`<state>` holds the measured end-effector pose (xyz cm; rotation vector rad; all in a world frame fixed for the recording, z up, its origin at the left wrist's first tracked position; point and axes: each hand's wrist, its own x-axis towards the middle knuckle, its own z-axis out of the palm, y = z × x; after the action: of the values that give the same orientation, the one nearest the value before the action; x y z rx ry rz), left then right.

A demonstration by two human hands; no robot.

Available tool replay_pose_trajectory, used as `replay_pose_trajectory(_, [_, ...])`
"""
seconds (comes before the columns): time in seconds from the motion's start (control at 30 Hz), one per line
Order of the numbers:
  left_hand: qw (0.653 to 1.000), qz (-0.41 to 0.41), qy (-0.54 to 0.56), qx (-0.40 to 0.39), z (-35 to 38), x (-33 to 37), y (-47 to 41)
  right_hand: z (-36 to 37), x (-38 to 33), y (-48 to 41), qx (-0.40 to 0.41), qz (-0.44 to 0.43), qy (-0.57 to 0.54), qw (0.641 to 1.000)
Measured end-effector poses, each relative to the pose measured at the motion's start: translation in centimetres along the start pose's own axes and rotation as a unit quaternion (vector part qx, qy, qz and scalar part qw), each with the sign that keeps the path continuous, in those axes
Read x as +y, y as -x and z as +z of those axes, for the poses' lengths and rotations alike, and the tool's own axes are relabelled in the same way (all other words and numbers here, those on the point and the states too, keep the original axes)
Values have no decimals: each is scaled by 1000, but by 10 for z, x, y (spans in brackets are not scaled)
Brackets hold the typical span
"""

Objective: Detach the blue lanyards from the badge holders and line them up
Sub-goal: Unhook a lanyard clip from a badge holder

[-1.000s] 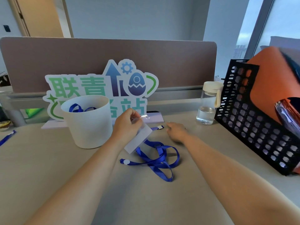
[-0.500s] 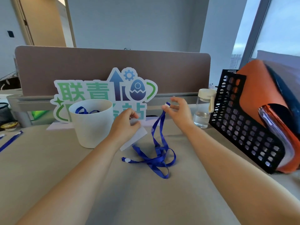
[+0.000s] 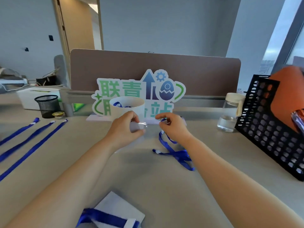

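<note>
**Lanyard being parted from its badge holder**

A pale badge holder is being gripped in the curled fingers of the left hand, just above the surface and in front of a white pot. The clip end of a blue lanyard is being pinched between the thumb and fingertips of the right hand, just right of the holder. The rest of the strap is being left to trail in a loose tangle on the surface, nearer than that hand. A gap is showing between the holder's top and the pinched end, so the two are being judged as already apart. The clip itself is too small and blurred for this to be certain.

The step in hand is being read as the detaching of this one lanyard, at or just past the point of release. At the left, three lanyards are lying straight and side by side, so the row is evidently being built there. More blue strap is showing inside the pot. At the near edge a second holder is lying with a second strap across it; whether that pair is joined cannot be told.

For the next move, the gripped holder is likely to be set aside. The freed strap will need to be drawn out of its tangle and laid parallel to the right of the three, with the ends level.
</note>
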<state>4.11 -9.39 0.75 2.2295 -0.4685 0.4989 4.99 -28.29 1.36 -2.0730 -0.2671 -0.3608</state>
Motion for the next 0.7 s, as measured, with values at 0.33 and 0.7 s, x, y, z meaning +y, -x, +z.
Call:
replay_pose_trajectory(0.33, [999, -22, -27, 17, -41, -44, 31, 77, -14, 12, -86, -4, -55, 995])
replay_pose_trajectory(0.7, [999, 14, -40, -13, -55, -43, 33, 83, -20, 25, -48, -28, -55, 997])
